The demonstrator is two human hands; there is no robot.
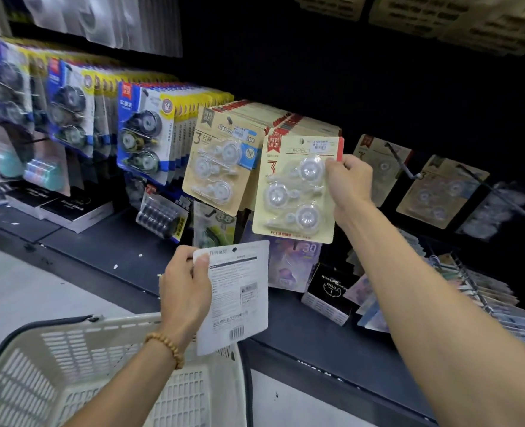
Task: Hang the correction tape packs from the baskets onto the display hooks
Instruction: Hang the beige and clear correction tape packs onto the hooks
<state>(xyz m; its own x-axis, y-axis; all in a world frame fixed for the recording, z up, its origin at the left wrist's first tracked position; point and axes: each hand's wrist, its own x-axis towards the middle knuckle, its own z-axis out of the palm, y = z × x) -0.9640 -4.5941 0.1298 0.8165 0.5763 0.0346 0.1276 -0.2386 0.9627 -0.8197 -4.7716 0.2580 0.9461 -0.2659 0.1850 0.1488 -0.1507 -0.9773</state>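
Handling: I judge the carded pack (298, 188) light and stiff; take it by the edge, clear of the hang hole.
Look: beige card, three clear dispensers.
Right hand (349, 183): pinches it before the hanging row (289, 121).
Left hand (185, 291): grips a second pack (235, 295), back showing, above the basket (70, 377).

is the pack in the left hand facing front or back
Back. The pack in the left hand shows a white side with printed text and a barcode, no blister.
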